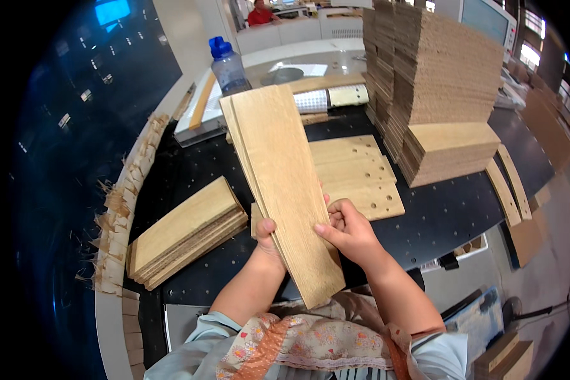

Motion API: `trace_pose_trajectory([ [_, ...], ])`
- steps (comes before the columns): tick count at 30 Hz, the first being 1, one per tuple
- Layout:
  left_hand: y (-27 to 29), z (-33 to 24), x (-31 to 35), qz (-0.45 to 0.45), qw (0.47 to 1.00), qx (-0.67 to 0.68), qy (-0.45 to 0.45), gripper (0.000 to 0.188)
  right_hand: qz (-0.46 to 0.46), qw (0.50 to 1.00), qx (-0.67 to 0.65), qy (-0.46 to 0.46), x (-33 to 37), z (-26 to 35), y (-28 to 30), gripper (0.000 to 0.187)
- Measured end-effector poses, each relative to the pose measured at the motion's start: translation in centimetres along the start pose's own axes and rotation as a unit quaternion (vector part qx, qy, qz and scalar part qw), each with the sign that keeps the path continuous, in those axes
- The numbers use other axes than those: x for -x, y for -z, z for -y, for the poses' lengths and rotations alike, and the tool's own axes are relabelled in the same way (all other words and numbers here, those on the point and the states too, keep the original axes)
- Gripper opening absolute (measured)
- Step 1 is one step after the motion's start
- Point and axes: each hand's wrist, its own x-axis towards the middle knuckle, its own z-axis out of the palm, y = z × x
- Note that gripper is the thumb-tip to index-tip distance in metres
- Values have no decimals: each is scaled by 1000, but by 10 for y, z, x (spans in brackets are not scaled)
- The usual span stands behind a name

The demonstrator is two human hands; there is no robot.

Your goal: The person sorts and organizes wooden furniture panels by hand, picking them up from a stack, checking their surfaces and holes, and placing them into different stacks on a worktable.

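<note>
A few long wooden boards (285, 164), pale and wood-grained, are held together above the black table, tilted with their far end up and to the left. My left hand (268, 237) grips their left edge near the close end, thumb on top. On the right edge, my right hand (350, 231) has its thumb on the top face and its fingers curled at the side and partly underneath. Behind the boards lie pale panels with drilled holes (354, 174). A short stack of boards (187, 231) rests on the table at the left.
Tall stacks of cut boards (449, 76) stand at the back right. Beyond the held boards are a blue-capped water bottle (228, 66) and a roll (310, 100). Curved wooden strips (510, 183) lie at the right edge. A person in red (259, 14) is far behind.
</note>
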Motion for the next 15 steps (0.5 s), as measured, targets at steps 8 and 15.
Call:
trace_pose_trajectory([
  [8,-13,3,5,41,999,-8,18,112,-21,997,-66,46,-15,37,5,45],
  [15,3,10,14,19,998,-1,63,112,-28,992,-120,3,-16,37,12,21],
])
